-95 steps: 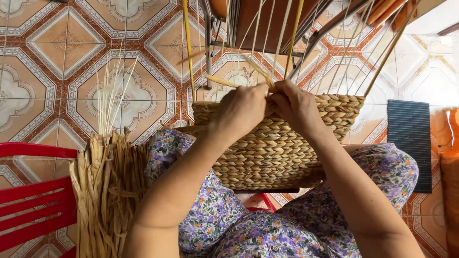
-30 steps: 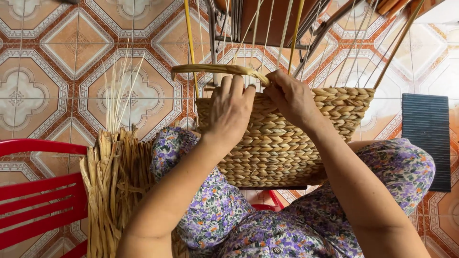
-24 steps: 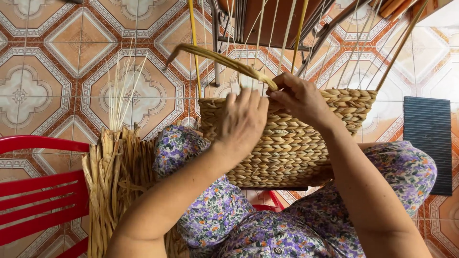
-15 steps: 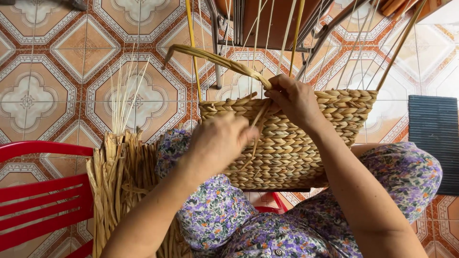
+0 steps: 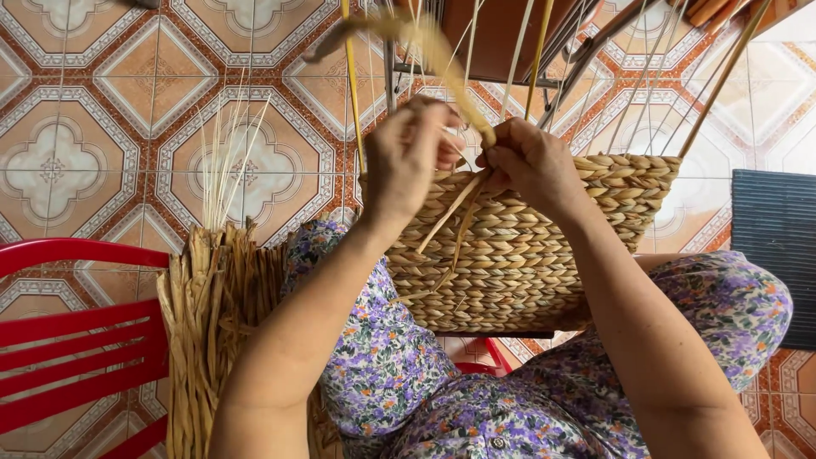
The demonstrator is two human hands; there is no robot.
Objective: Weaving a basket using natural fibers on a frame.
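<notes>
A half-woven straw basket (image 5: 518, 255) rests on my lap, its thin upright stakes (image 5: 537, 59) rising past the rim. My left hand (image 5: 408, 157) is at the rim's left side, fingers closed around a flat dried straw strand (image 5: 442, 55) that arcs up and left, blurred. My right hand (image 5: 531, 161) pinches the same strand at the rim, just right of the left hand. Loose strand ends (image 5: 446, 225) hang down the basket's front below both hands.
A bundle of dried straw (image 5: 212, 331) stands upright at my left knee. A red slatted chair (image 5: 68, 340) is at the lower left. A dark ribbed mat (image 5: 778, 246) lies on the patterned tile floor at right. Wooden furniture legs (image 5: 501, 42) stand behind the basket.
My left hand dropped from the rim down the basket's front, then came back up to the rim. The strand swung upward and loose ends now hang down the front.
</notes>
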